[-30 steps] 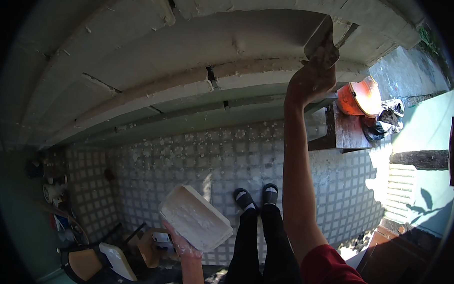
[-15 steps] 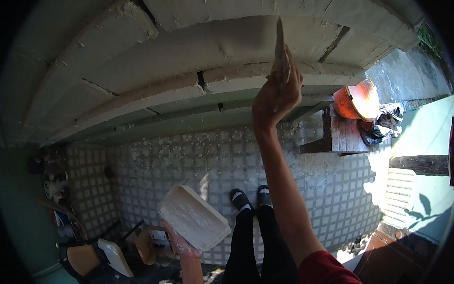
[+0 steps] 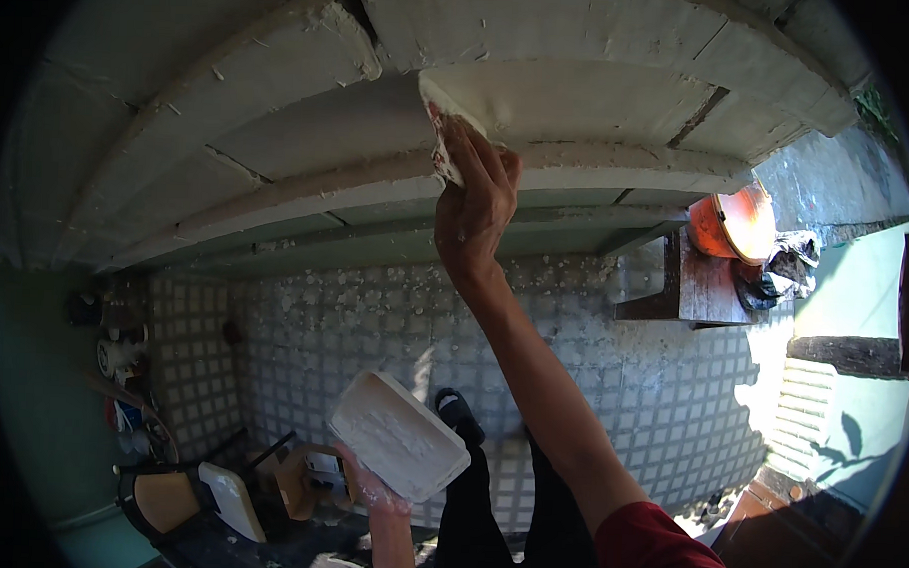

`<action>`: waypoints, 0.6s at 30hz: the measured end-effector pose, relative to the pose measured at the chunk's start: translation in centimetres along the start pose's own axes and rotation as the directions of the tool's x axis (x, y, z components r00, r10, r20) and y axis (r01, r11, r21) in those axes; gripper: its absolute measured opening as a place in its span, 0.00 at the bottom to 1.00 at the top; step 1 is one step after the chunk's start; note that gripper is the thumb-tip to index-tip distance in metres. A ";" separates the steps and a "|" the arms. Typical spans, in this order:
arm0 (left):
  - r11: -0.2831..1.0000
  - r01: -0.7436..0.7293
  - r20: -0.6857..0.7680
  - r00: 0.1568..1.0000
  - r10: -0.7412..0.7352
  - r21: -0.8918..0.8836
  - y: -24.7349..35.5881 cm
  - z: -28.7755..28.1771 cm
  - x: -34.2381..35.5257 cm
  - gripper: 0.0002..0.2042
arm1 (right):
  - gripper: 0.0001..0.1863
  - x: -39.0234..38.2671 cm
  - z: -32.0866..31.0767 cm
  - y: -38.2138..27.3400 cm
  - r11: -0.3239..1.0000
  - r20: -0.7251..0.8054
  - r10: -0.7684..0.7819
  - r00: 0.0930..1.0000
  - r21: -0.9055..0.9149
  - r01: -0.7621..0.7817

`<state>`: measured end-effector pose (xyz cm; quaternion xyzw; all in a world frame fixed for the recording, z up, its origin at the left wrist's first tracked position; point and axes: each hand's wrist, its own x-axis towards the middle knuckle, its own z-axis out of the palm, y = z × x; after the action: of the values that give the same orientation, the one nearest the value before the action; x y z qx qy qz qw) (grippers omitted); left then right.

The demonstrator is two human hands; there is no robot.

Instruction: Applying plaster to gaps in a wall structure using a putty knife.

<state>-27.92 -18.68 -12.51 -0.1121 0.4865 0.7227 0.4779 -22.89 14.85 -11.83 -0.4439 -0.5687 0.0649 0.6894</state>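
Observation:
Raised up to the pale panelled surface (image 3: 601,99) overhead, my right hand (image 3: 477,200) is closed around a plaster-smeared putty knife (image 3: 442,133). Its blade lies against the recessed band between two ledges, just right of a dark gap in the upper ledge. My fingers hide most of the handle. Lower down, my left hand (image 3: 372,483) grips a white rectangular tray (image 3: 446,474) from its left side and below. White paste (image 3: 384,427) is smeared over the tray's inside, and white residue coats the left fingers.
An orange bucket (image 3: 734,224) and a black plastic bag (image 3: 780,270) sit on a wooden bench (image 3: 709,293) at right. Chairs (image 3: 163,504) and a cardboard box (image 3: 295,484) stand lower left. White specks dot the tiled floor (image 3: 323,329).
My right hand has swept left along the recessed band with the putty knife, whose blade has turned from edge-on to tilted. The tray stays in my left hand; one foot has shifted.

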 end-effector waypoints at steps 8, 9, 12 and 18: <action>0.997 0.061 -0.039 0.997 -0.059 0.052 3.9 -1.5 2.4 0.37 | 0.21 2.2 -2.6 2.5 0.919 -0.239 0.394 0.887 0.073 -0.388; 0.995 0.082 -0.031 0.996 -0.080 0.058 4.4 -1.9 2.6 0.37 | 0.21 2.5 -1.5 2.2 0.920 -0.243 0.390 0.888 0.069 -0.385; 0.991 0.066 -0.021 0.998 -0.065 0.114 6.0 -3.8 3.6 0.37 | 0.20 1.4 2.0 -0.2 0.964 -0.195 0.175 0.965 -0.165 -0.208; 0.989 0.111 0.042 0.992 -0.115 0.102 8.8 -5.2 4.7 0.38 | 0.23 -2.5 2.2 -2.6 0.994 0.064 -0.058 0.996 -0.085 0.063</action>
<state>-38.98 -20.78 -12.79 -0.0982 0.5030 0.6719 0.5346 -26.66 12.98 -11.89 -0.4538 -0.6049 0.0327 0.6535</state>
